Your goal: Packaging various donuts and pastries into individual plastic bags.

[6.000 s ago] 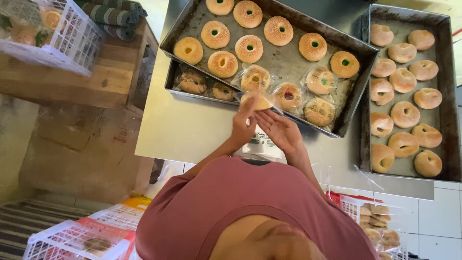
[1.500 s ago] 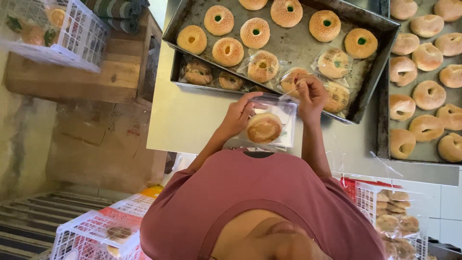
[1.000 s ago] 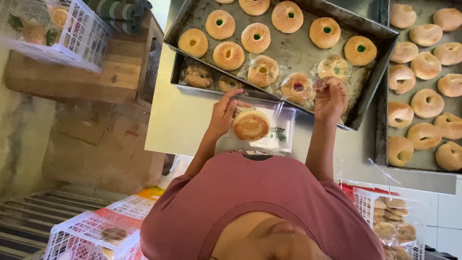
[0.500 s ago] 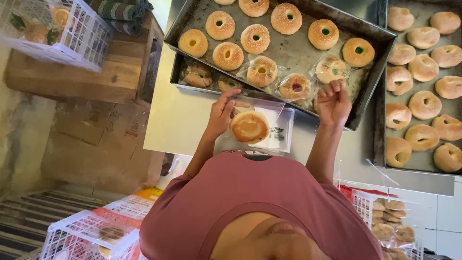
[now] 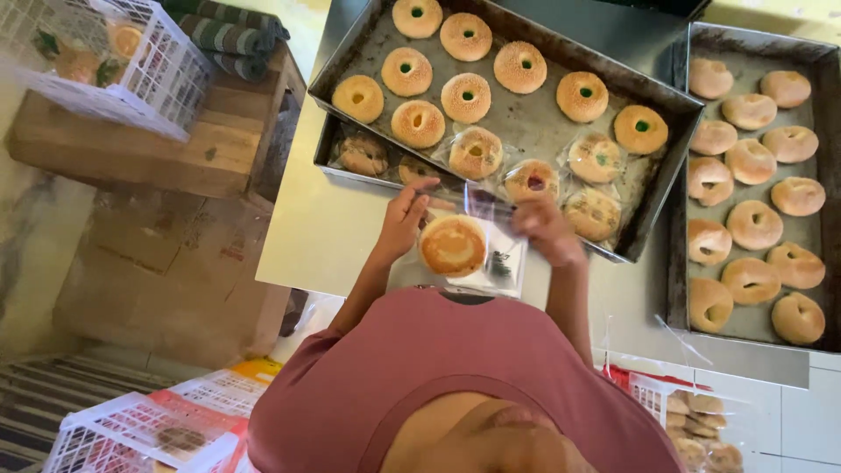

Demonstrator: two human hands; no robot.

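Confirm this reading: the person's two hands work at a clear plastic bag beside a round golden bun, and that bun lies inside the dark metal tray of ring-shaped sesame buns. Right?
Not quite. The head view shows the round golden bun on the pale counter, in front of the dark metal tray, not in it. The left hand and right hand do work at the clear plastic bag beside it.

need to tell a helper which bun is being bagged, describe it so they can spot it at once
Start at the big tray of ring-shaped buns on the counter, then drop to its near edge, where the person's two hands meet. Between the left hand and right hand lies one bun on a clear bag. Unlike the tray's buns, it sits alone off the tray, smooth-topped with no hole.
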